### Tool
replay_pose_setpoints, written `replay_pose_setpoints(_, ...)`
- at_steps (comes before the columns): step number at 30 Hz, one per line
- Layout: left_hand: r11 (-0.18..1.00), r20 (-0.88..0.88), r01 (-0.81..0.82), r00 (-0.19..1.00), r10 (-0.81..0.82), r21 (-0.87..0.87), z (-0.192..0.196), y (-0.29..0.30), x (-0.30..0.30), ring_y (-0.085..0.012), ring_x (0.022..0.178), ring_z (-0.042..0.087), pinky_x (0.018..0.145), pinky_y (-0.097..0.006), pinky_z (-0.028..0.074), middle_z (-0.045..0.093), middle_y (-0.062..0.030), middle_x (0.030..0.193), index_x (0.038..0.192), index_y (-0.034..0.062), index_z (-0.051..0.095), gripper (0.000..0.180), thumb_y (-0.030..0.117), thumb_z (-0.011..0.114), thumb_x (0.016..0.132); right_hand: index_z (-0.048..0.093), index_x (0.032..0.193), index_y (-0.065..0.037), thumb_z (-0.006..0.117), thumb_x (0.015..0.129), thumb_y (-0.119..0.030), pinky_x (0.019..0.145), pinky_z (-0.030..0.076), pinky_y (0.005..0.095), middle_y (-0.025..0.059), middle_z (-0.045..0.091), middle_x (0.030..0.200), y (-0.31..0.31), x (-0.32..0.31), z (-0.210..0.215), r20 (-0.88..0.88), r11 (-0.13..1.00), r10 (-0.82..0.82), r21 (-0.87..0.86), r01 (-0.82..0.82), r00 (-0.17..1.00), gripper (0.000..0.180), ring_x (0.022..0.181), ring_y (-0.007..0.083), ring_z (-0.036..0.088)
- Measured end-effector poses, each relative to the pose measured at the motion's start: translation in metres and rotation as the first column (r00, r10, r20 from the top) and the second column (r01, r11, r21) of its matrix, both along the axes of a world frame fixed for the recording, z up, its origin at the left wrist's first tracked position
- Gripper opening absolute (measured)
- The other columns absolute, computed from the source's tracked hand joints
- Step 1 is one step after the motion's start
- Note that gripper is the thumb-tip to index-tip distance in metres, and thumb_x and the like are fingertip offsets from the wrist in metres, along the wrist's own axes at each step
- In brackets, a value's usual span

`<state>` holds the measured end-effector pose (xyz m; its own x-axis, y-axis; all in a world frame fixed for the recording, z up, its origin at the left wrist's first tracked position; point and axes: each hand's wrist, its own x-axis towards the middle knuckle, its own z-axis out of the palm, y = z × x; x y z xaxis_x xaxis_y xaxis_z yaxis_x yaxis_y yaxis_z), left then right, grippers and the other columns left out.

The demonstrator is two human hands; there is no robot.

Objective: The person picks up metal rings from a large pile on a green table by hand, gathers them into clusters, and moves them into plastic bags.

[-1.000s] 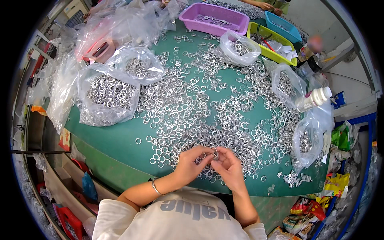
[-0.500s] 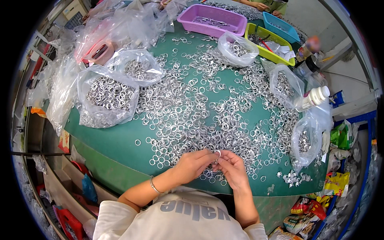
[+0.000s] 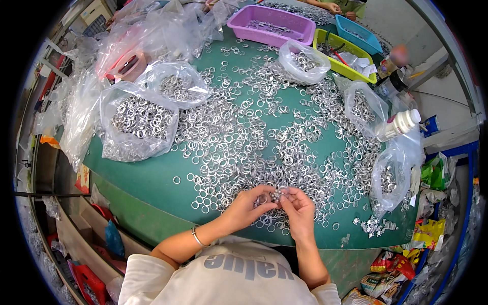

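Above the near edge of the green table, my left hand (image 3: pixel 248 207) and my right hand (image 3: pixel 300 209) meet fingertip to fingertip. Between their pinched fingers is a small cluster of silvery metal rings (image 3: pixel 277 194); how many there are, and which fingers grip each one, is too small to make out. Under and beyond my hands spreads a wide heap of loose metal rings (image 3: pixel 229 140), some flat and single, others piled on one another. A bracelet circles my left wrist.
Open clear bags of rings (image 3: pixel 142 119) stand left, with more along the right. Purple (image 3: pixel 272 25), yellow-green (image 3: pixel 345 66) and blue (image 3: pixel 358 34) bins sit at the back, near another person's hand (image 3: pixel 333 8). A white bottle (image 3: pixel 404 122) lies right. Small star-like metal pieces (image 3: pixel 373 226) lie near right.
The single ring standing up between my fingertips has given way to a cluster of rings there. My left fingers have curled and spread apart from the thumb. The view shifted slightly.
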<state>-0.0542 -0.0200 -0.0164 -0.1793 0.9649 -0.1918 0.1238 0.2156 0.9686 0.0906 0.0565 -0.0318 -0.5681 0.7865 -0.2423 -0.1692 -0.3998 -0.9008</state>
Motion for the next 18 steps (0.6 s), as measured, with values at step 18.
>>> replay_pose_setpoints(18, 0.981, -0.164, -0.146, 0.972, 0.167, 0.129, 0.009, 0.001, 0.016, -0.0135, 0.060, 0.057, 0.057, -0.026, 0.046, 0.062, -0.0094, 0.075, 0.114, 0.0057, 0.057, 0.033, 0.003, 0.060, 0.081, 0.054, 0.087, 0.000, 0.060, 0.086, -0.004, 0.059, 0.043, 0.0191, 0.0018, 0.059, 0.074, 0.001, 0.002, 0.004, 0.197, 0.966, -0.026, 0.259, -0.026, 0.980, 0.007, 0.065, 0.0046, 0.053)
